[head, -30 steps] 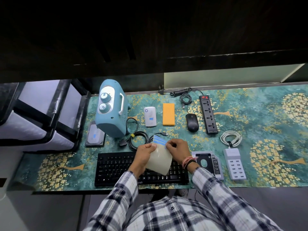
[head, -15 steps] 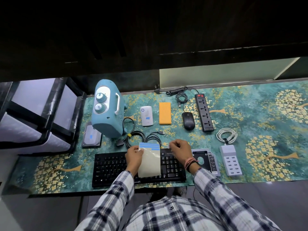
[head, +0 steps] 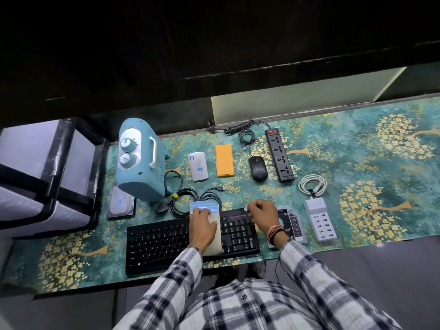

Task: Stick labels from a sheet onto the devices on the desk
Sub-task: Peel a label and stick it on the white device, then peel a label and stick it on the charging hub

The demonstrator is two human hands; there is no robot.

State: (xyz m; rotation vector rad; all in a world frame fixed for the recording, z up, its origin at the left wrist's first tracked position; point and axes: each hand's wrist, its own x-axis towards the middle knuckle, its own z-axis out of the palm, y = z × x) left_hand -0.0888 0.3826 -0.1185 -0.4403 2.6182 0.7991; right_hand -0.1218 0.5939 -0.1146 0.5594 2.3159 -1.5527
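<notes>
one label sheet (head: 206,207), one keyboard (head: 164,241), two hands

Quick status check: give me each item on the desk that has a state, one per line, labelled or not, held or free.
Left hand: pressing the label sheet onto the keyboard.
Right hand: pinching a peeled label.
White device: blue label on.
Hard drive: blue label on.
Orange device: no label visible.
Mouse: no label visible.
Power strip: no label visible.

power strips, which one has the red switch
The black power strip at the back, red switch at its far end. The white USB charging hub nearer the person has none.
</notes>
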